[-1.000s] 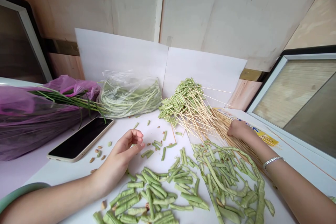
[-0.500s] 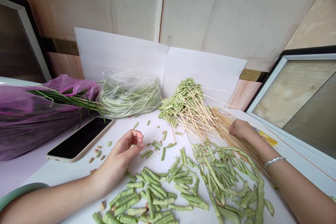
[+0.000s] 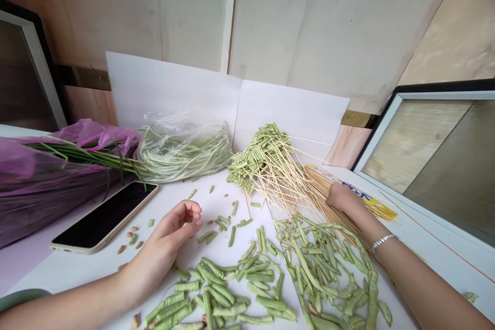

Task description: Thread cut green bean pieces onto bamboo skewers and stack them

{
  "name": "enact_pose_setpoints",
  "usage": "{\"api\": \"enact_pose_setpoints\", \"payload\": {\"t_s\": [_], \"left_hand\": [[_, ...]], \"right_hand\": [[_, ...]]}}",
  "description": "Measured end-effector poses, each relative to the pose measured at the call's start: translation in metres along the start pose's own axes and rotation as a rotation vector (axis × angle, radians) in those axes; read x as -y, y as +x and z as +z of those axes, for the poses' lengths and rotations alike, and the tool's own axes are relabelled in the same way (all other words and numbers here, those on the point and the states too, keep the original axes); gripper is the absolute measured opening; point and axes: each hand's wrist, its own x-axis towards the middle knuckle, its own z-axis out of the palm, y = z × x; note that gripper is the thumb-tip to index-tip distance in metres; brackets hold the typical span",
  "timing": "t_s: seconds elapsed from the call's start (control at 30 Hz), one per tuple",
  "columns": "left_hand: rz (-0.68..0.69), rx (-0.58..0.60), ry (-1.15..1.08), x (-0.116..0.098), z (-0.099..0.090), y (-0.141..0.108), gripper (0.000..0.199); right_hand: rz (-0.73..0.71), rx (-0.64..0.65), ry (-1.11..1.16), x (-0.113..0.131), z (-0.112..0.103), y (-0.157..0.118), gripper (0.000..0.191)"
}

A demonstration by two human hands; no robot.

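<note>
Left hand: the left hand [image 3: 170,234] is lower left of center, fingers loosely curled and released, a gap between them and the thumb; the palm's turned so I can't see all of it. Forearm runs off the lower left.
Right hand: the right hand [image 3: 342,197] is right of center, on the sticks [image 3: 317,190]. Fingers are tucked underneath, so I honestly can't tell if they're clenched or grasping any.
Sticks: long bundle right of center, slanting to lower right; part's under the hand, and the near end disappears behind the wrist and beans.
Skewered bits: green heap [image 3: 258,159] just right of center, loose sticks fanning out; too jumbled to count.
Cut beans: short pieces [image 3: 228,296] bottom center, some cut off by the frame edge.
Bean pile: longer, limp ones [image 3: 325,263] lower right, also running off the bottom.
Packet: blue-and-yellow thing [image 3: 381,210] past the right hand, lettering partly covered, can't read it.
Phone: lying flat [image 3: 106,216] at left, screen dark.
Bags: purple one [image 3: 50,206] cut off at far left, contents murky; clear one [image 3: 185,152] upper left of center, long beans blurry through the plastic.
</note>
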Motion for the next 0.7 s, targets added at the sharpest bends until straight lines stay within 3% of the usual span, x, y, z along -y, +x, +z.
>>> {"api": "enact_pose_setpoints", "payload": {"t_s": [0.1,0.23,0.5,0.7], "left_hand": [[0.014,-0.013,0.009,-0.001,0.001,-0.001,0.017],[0.018,-0.005,0.023,0.000,0.000,-0.001,0.016],[-0.004,0.037,0.005,0.003,-0.001,0.002,0.015],[0.013,0.039,-0.035,0.001,0.001,-0.001,0.014]], "right_hand": [[0.007,0.085,-0.005,-0.003,-0.003,-0.002,0.027],[0.013,0.087,0.038,-0.008,-0.010,-0.003,0.026],[0.059,-0.023,0.275,-0.004,-0.037,-0.009,0.023],[0.001,-0.199,0.724,0.006,-0.053,-0.028,0.022]]}}
